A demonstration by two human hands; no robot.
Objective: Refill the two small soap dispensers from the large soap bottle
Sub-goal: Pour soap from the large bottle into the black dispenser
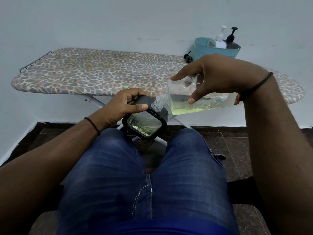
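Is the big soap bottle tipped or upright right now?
Tipped: the large soap bottle lies nearly sideways, its neck at the small dispenser opening.

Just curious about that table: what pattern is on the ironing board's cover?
A leopard-spot print, grey-brown blotches on pale pinkish fabric ironing board cover, clearest in the head view.

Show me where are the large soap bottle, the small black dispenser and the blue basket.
large soap bottle (pixel 179 99), head view, clear body.
small black dispenser (pixel 144 125), head view, glass side.
blue basket (pixel 203 51), head view, front wall.

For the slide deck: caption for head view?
Right hand tips large soap bottle into dispenser held by left hand.
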